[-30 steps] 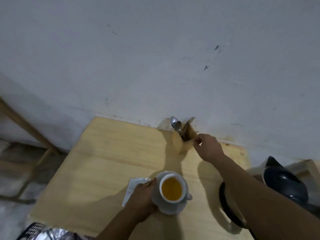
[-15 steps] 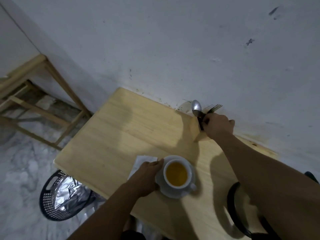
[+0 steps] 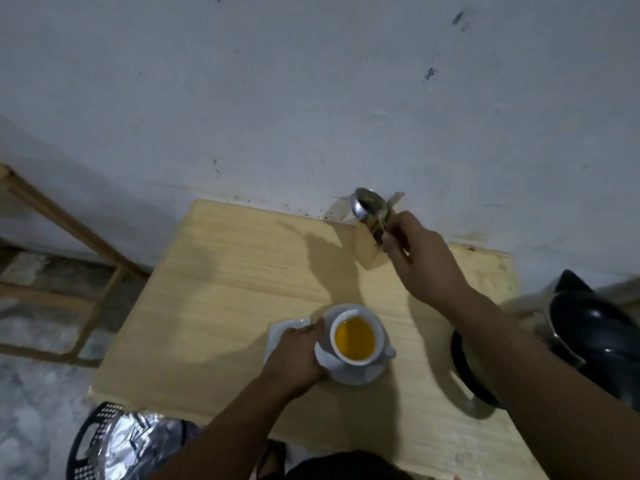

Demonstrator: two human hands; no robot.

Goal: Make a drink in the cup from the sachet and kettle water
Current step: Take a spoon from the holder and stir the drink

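A white cup (image 3: 356,339) full of orange-yellow liquid stands on a white saucer (image 3: 363,374) near the table's front. My left hand (image 3: 296,358) grips the saucer's left rim and partly covers a white sachet or napkin (image 3: 282,332) lying flat beside it. My right hand (image 3: 415,258) is closed on the handle of a metal spoon (image 3: 367,204), whose bowl rises above a small wooden cutlery holder (image 3: 367,247) at the table's back edge. Fork tines (image 3: 394,197) stick up behind the spoon. The black kettle (image 3: 595,337) sits at the right, partly hidden by my right forearm.
The light wooden table (image 3: 225,306) stands against a white wall (image 3: 311,98). A black ring-shaped kettle base (image 3: 464,372) lies right of the cup. A black basket with foil packaging (image 3: 117,441) is on the floor at lower left. A wooden frame (image 3: 69,230) stands left.
My right hand has closed on the spoon and raised it partly out of the holder. My left hand stays on the saucer. The camera view shifted.
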